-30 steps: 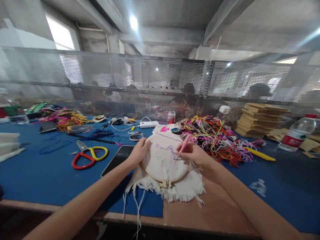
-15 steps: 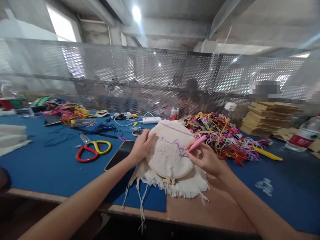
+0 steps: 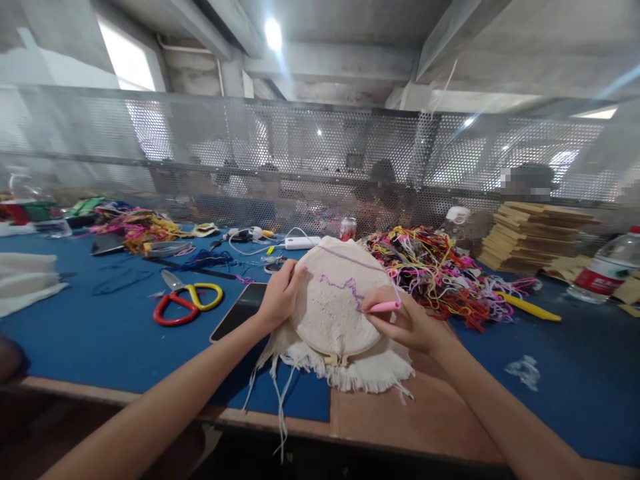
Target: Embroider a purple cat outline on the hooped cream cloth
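Observation:
White cloth [image 3: 325,327] is stretched in a round embroidery hoop [image 3: 357,351], tilted up at the table's front edge, its frayed border hanging below. My left hand [image 3: 281,293] is closed on the hoop's left rim; the fingers behind it are hidden. In my right hand [image 3: 400,320] is a pink punch needle [image 3: 384,307], lying nearly level with its tip end at the cloth. Purple yarn [image 3: 345,252] crosses the top of the cloth and runs to the tool's back end. A jagged line of purple stitches [image 3: 353,288] marks the cloth just left of my right hand.
Red-and-yellow scissors [image 3: 187,300] and a dark phone [image 3: 239,312] lie left of the hoop. A tangled yarn heap [image 3: 430,267], a yellow tool [image 3: 530,307], stacked brown paper [image 3: 535,237] and a bottle [image 3: 605,270] are to the right. A perforated metal screen [image 3: 310,147] stands behind.
The pink punch needle has swung from steeply tilted to nearly level, and my right hand has shifted slightly left and lower on the cloth. My left hand keeps its hold on the hoop.

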Demonstrator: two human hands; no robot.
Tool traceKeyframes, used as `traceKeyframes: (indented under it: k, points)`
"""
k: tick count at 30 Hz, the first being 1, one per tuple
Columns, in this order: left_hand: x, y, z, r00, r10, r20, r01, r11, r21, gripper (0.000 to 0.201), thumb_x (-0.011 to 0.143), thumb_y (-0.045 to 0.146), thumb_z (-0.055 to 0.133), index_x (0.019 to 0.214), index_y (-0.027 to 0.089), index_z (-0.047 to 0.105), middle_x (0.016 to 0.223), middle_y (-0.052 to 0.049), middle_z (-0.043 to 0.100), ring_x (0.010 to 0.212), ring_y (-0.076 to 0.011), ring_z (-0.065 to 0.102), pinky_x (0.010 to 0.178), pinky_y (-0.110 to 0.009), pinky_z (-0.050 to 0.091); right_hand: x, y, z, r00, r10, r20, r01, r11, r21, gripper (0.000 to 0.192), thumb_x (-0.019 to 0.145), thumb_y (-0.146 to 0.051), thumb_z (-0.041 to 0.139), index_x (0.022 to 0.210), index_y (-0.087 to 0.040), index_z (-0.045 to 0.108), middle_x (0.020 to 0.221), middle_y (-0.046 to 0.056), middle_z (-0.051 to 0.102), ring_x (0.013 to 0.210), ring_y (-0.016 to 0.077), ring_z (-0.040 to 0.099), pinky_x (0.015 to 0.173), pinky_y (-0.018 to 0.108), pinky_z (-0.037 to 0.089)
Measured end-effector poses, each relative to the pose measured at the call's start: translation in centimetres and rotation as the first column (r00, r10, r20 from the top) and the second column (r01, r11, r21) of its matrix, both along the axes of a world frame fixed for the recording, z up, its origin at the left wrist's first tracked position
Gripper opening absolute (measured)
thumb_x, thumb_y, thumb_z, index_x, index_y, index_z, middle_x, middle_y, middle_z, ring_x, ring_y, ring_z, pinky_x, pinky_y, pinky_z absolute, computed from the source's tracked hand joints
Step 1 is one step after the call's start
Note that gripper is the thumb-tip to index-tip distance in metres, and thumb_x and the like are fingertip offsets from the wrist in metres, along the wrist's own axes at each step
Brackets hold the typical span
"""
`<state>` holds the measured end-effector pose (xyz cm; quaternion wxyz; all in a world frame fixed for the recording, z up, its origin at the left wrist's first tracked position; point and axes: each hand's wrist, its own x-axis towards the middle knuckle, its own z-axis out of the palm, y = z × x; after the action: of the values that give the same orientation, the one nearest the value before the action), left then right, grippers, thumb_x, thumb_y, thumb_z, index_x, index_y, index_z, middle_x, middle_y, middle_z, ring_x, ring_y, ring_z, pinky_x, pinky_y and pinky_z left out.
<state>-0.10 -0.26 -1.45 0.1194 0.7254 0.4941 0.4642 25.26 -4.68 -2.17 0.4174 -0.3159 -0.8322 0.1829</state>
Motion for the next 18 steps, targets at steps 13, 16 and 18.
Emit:
traceKeyframes:
  k: [13, 16, 18]
  points:
    - [0.06, -0.26, 0.41, 1.0, -0.013, 0.019, 0.012, 1.0, 0.012, 0.027, 0.087, 0.041, 0.034, 0.077, 0.019, 0.047, 0.063, 0.002, 0.046, 0.061, -0.0122, 0.044, 0.057, -0.023, 0.031, -0.09, -0.42, 0.53, 0.991, -0.134, -0.003, 0.134, 0.99, -0.051, 0.009, 0.083, -0.029, 0.054, 0.083, -0.022, 0.059, 0.084, 0.005, 0.061, 0.079, 0.0191, 0.056, 0.074, 0.035, 0.045]
    - [0.05, -0.08, 0.31, 0.999, -0.033, 0.033, 0.032, 0.999, 0.009, 0.026, 0.087, 0.04, 0.035, 0.078, 0.019, 0.047, 0.063, 0.003, 0.046, 0.062, -0.0117, 0.043, 0.058, -0.023, 0.031, 0.08, -0.59, 0.7, 0.991, -0.132, -0.03, 0.129, 0.988, -0.082, 0.011, 0.087, -0.03, 0.048, 0.085, -0.021, 0.054, 0.082, 0.005, 0.057, 0.076, 0.0184, 0.054, 0.07, 0.033, 0.044]
    - [0.02, 0.02, 0.24, 0.999, -0.039, 0.036, 0.039, 0.999, 0.007, 0.025, 0.087, 0.039, 0.036, 0.078, 0.019, 0.047, 0.063, 0.003, 0.046, 0.061, -0.0115, 0.043, 0.058, -0.022, 0.031, 0.19, -0.59, 0.69, 0.99, -0.132, -0.049, 0.127, 0.988, -0.082, 0.011, 0.088, -0.03, 0.046, 0.086, -0.021, 0.052, 0.081, 0.005, 0.056, 0.076, 0.0189, 0.053, 0.07, 0.034, 0.044]
